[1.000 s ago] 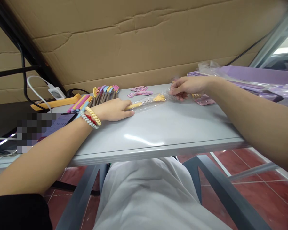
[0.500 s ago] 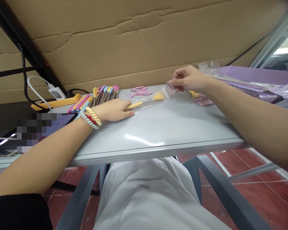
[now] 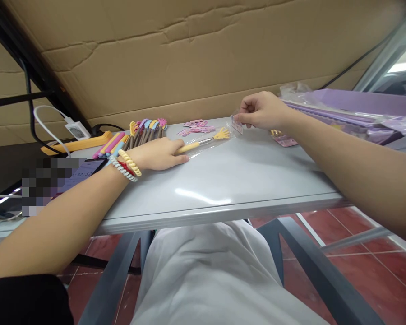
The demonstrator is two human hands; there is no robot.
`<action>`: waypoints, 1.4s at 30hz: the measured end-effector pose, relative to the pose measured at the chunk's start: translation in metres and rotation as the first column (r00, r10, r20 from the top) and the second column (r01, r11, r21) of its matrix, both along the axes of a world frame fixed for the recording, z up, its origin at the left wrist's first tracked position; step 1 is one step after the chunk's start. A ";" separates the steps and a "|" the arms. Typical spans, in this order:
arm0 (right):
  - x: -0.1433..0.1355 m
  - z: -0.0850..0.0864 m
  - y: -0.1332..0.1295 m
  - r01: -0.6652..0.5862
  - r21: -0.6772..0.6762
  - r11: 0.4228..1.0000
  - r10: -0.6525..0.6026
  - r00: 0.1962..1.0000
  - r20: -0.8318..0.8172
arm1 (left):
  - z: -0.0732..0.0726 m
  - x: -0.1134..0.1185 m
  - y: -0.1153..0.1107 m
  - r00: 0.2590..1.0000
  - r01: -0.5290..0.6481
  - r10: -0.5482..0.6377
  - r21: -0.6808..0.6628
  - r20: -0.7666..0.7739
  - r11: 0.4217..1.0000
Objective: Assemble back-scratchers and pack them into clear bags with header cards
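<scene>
My left hand [image 3: 165, 153] grips the yellow handle of a back scratcher [image 3: 189, 147] in a clear plastic sleeve [image 3: 208, 143]. The scratcher's yellow hand-shaped head points right, towards the sleeve's end. Between thumb and fingertips, my right hand [image 3: 257, 110] pinches a small pink printed card [image 3: 237, 124] at that end; whether the card is inside or against the plastic I cannot tell. Several pink cards [image 3: 196, 129] lie loose at the back of the table. Left of them, beyond my left hand, sits a bunch of back scratchers [image 3: 145, 133] with coloured heads and handles.
The grey table [image 3: 203, 180] backs onto a cardboard wall [image 3: 189, 67]. Under my right forearm lies another pink-carded pack [image 3: 286, 140]. Purple packaging [image 3: 355, 101] with clear plastic stands at right. A phone [image 3: 84, 174], a white charger [image 3: 77, 130] and a yellow bar [image 3: 76, 145] are at left.
My right hand has shifted slightly left with the card, closer to the sleeve's end. My left hand stays on the back scratcher's handle.
</scene>
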State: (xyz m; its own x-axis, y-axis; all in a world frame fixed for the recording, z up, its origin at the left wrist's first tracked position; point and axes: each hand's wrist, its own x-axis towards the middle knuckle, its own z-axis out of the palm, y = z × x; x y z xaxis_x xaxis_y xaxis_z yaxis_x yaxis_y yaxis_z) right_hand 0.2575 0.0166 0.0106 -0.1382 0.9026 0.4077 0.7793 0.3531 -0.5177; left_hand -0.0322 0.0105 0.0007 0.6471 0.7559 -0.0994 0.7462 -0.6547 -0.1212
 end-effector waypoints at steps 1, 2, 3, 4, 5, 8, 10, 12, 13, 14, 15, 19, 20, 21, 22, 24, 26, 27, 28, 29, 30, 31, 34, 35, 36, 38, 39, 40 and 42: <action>0.000 0.000 0.001 -0.012 0.013 1.000 0.012 1.000 -0.024 | 0.000 0.000 0.000 1.000 0.003 -0.003 0.002 -0.001 1.000; 0.001 -0.001 0.001 -0.023 0.019 1.000 0.024 0.999 -0.042 | 0.000 0.000 0.000 1.000 0.005 -0.005 0.004 -0.002 1.000; 0.001 -0.001 0.002 -0.029 0.019 0.999 0.030 0.998 -0.051 | 0.000 0.000 0.000 1.000 0.005 -0.005 0.005 -0.003 1.000; 0.002 -0.002 0.002 -0.031 0.016 0.999 0.032 0.998 -0.053 | 0.000 0.000 0.000 1.000 0.004 -0.004 0.006 -0.006 1.000; 0.003 -0.002 0.002 -0.032 0.012 0.999 0.032 0.998 -0.053 | 0.000 0.000 0.000 1.000 0.002 -0.002 0.008 -0.008 1.000; 0.005 -0.003 0.003 -0.056 0.013 0.998 0.057 0.995 -0.077 | 0.000 0.000 0.000 1.000 -0.004 0.004 0.013 -0.014 1.000; 0.006 -0.003 0.004 -0.083 0.036 0.996 0.086 0.993 -0.083 | 0.000 0.000 0.000 1.000 -0.006 0.006 0.015 -0.014 1.000; 0.007 -0.002 0.003 -0.086 0.058 0.995 0.088 0.995 -0.041 | 0.000 0.000 0.000 1.000 -0.008 0.008 0.012 -0.013 1.000; 0.007 -0.002 0.003 -0.071 0.065 0.995 0.072 0.997 -0.010 | 0.000 0.000 0.000 1.000 -0.009 0.009 0.011 -0.014 1.000; 0.007 -0.001 0.003 -0.053 0.066 0.996 0.052 0.998 0.024 | 0.000 0.000 0.000 1.000 -0.010 0.010 0.010 -0.015 1.000; 0.006 -0.001 0.003 -0.034 0.063 0.997 0.030 0.998 0.055 | 0.000 0.000 0.000 1.000 -0.010 0.010 0.010 -0.016 1.000; 0.007 -0.001 0.003 0.007 0.024 1.000 -0.012 0.981 0.192 | 0.000 0.001 0.000 1.000 -0.002 0.002 0.015 -0.014 1.000; 0.007 -0.001 0.004 0.010 0.017 1.000 -0.014 0.973 0.229 | 0.000 0.001 0.000 1.000 0.001 -0.001 0.014 -0.011 1.000; 0.007 -0.001 0.004 0.013 0.015 1.000 -0.017 0.966 0.259 | 0.000 0.000 0.000 1.000 0.003 -0.003 0.013 -0.008 1.000; 0.008 -0.001 0.005 0.013 0.013 1.000 -0.016 0.959 0.285 | 0.000 0.000 0.000 1.000 0.002 -0.002 0.010 -0.005 1.000; 0.008 -0.001 0.005 0.010 0.010 1.000 -0.013 0.948 0.318 | 0.000 0.000 0.000 1.000 -0.003 0.003 0.005 -0.002 1.000; 0.008 -0.001 0.004 0.004 0.006 1.000 -0.006 0.940 0.341 | 0.000 0.000 -0.001 1.000 -0.003 0.003 0.005 -0.001 1.000; 0.008 0.000 0.004 -0.004 -0.002 1.000 0.004 0.935 0.354 | 0.000 0.000 -0.001 1.000 -0.001 0.001 0.006 -0.002 1.000; 0.008 0.000 0.003 -0.013 -0.014 1.000 0.017 0.930 0.367 | 0.000 0.000 -0.001 1.000 0.001 -0.001 0.007 -0.001 1.000; 0.008 0.001 0.002 -0.025 -0.031 0.999 0.034 0.925 0.379 | 0.000 0.000 -0.001 1.000 0.003 -0.003 0.007 0.000 1.000; 0.007 0.002 0.001 -0.034 -0.052 0.998 0.052 0.919 0.390 | 0.000 0.000 -0.001 1.000 0.003 -0.003 0.007 0.000 1.000; 0.007 0.002 0.001 -0.041 -0.074 0.996 0.067 0.915 0.399 | 0.000 0.000 0.000 1.000 0.002 -0.002 0.005 0.001 1.000; 0.008 0.003 0.000 -0.053 -0.124 0.991 0.099 0.911 0.401 | 0.000 0.000 0.000 1.000 0.003 -0.003 0.001 0.004 1.000; 0.009 0.003 0.001 -0.058 -0.134 0.989 0.107 0.911 0.398 | 0.000 0.000 0.000 1.000 0.004 -0.004 0.001 0.004 1.000; 0.010 0.003 0.001 -0.063 -0.140 0.988 0.114 0.912 0.394 | 0.000 0.000 0.001 1.000 0.006 -0.006 0.001 0.004 1.000; 0.012 0.002 0.003 -0.067 -0.147 0.987 0.120 0.911 0.394 | -0.001 0.000 0.001 1.000 0.011 -0.011 0.002 0.004 1.000; 0.013 0.002 0.005 -0.063 -0.148 0.987 0.118 0.909 0.399 | -0.001 0.000 0.001 1.000 0.012 -0.012 0.004 0.004 1.000; 0.014 0.002 0.006 -0.056 -0.147 0.988 0.112 0.907 0.405 | -0.001 0.000 0.000 1.000 0.012 -0.012 0.006 0.004 1.000; 0.015 0.002 0.007 -0.050 -0.134 0.990 0.102 0.903 0.417 | -0.001 0.000 0.000 1.000 0.012 -0.012 0.008 0.003 1.000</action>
